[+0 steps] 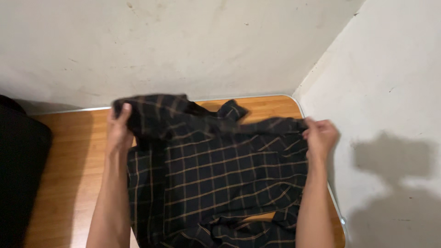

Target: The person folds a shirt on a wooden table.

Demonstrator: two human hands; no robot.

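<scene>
A person stands over a wooden table with a warm orange-brown grained top and a thin pale metal rim, pushed into the corner of two off-white plaster walls. Spread across the middle and right part of the table lies a black fabric shirt with a thin tan windowpane check; it reaches from the near edge of the view to the far part of the tabletop, and its far edge is lifted and rumpled, slightly blurred.

The left hand is at the far left corner of the shirt. Its fingers are curled closed over a bunched fold of the cloth, the fabric passing over the fingertips and hanging to the right. The bare left forearm runs from the near edge of the view up along the left border of the shirt.

The right hand is at the far right corner of the shirt, close to the right-hand wall. Its fingers are pinched together on the edge of the cloth, pulling it taut toward the right. The right forearm lies over the right side of the shirt.

At the far left of the table sits a dark black bulky object, partly cut off by the frame; what it is cannot be told. The hands' shadows fall on the right wall.
</scene>
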